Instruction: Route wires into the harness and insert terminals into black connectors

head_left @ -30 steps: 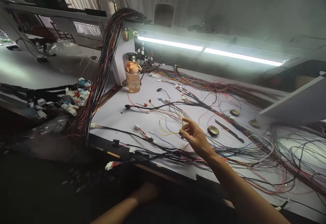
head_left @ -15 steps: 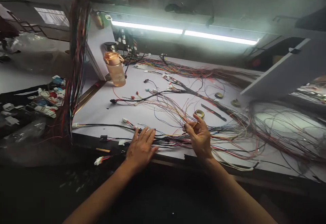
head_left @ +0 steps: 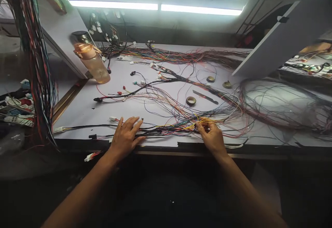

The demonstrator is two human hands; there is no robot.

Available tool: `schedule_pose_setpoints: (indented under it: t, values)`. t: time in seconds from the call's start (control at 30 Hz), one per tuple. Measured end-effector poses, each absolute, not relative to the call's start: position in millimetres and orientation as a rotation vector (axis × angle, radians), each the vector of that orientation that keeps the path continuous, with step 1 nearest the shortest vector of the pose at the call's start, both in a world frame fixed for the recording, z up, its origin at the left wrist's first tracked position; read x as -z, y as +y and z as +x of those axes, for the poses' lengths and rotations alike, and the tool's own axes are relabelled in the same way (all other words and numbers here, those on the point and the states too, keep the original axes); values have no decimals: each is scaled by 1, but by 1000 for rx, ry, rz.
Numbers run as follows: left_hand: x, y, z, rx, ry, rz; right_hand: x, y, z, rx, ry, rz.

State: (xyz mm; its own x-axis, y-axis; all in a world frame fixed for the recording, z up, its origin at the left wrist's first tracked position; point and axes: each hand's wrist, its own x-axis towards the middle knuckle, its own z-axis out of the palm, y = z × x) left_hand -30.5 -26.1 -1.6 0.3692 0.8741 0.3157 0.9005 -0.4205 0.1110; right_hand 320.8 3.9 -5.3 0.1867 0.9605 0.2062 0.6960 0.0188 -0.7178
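My left hand (head_left: 127, 134) lies flat with fingers spread on the black-sleeved wires of a wiring harness (head_left: 163, 131) near the table's front edge. To its right, my right hand (head_left: 211, 134) has thumb and fingers closed on yellow wires (head_left: 207, 120) within the loose bundle. A white connector (head_left: 112, 119) peeks out just beyond my left fingers. Another white connector with red wires (head_left: 89, 157) hangs over the front edge, and a black connector (head_left: 92, 136) sits left of the hand. Behind the hands, a branched harness (head_left: 178, 79) with small connectors stretches across the white tabletop.
A tape roll (head_left: 191, 101), a dark cutter knife (head_left: 205, 97) and two more rolls lie beyond my right hand. A water bottle (head_left: 92, 62) stands back left. Hanging wires (head_left: 33, 55) border the left side, an upright panel (head_left: 267, 41) the right. Coiled wires (head_left: 280, 107) lie right.
My view has tilted down and shifted right. My right hand has moved rightward along the bundle, farther from my left, and yellow wires now bunch at its fingers. The left hand stays flat on the harness.
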Motion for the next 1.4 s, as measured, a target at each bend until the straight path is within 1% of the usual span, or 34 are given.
schedule_pose_setpoints:
  t: [0.07,0.13,0.27,0.3,0.37,0.43,0.5,0.57,0.63,0.77,0.9,1.0,1.03,1.1,1.17,1.23,1.33,1.4]
  values:
    - [0,-20,-38,424,-1593,-2609,-1,3,330,-504,-1670,-1690]
    - [-2,-16,-42,360,-1569,-2668,-10,-2,339,-472,-1736,-1640]
    - [-6,-13,-40,365,-1551,-2681,-29,-24,341,-124,-1638,-1618]
    - [-6,-13,-39,379,-1542,-2688,-34,-30,334,-84,-1620,-1594]
    - [-6,-14,-37,409,-1525,-2711,-41,-39,311,-167,-1734,-1414]
    - [-5,-16,-36,437,-1504,-2721,-45,-40,278,-321,-2002,-1074]
    - [-4,-20,-37,458,-1471,-2706,-43,-32,243,-437,-2265,-830]
    - [-4,-25,-41,480,-1451,-2668,-36,-15,218,-406,-2364,-809]
    - [-4,-31,-46,507,-1465,-2614,-26,1,210,-311,-2448,-872]
    - [-1,-36,-55,540,-1495,-2536,-11,7,226,-211,-2571,-989]
    - [3,-33,-60,528,-1470,-2514,-7,-8,240,-188,-2487,-1094]
    - [-4,-32,-57,531,-1459,-2536,-13,-12,240,-242,-2399,-1046]
    - [-9,-33,-53,576,-1460,-2550,-16,-12,238,-271,-2356,-1011]
    - [-24,-37,-37,789,-1503,-2579,-24,-11,234,-353,-2232,-948]
    - [-41,-45,-13,1180,-1637,-2583,-32,-12,228,-529,-2087,-925]
    - [-55,-53,13,1626,-1885,-2552,-37,-14,222,-781,-1939,-917]
    - [-62,-61,42,2113,-2229,-2493,-41,-21,216,-1138,-1749,-871]
    - [-59,-62,48,2332,-2367,-2409,-41,-25,216,-1274,-1681,-859]
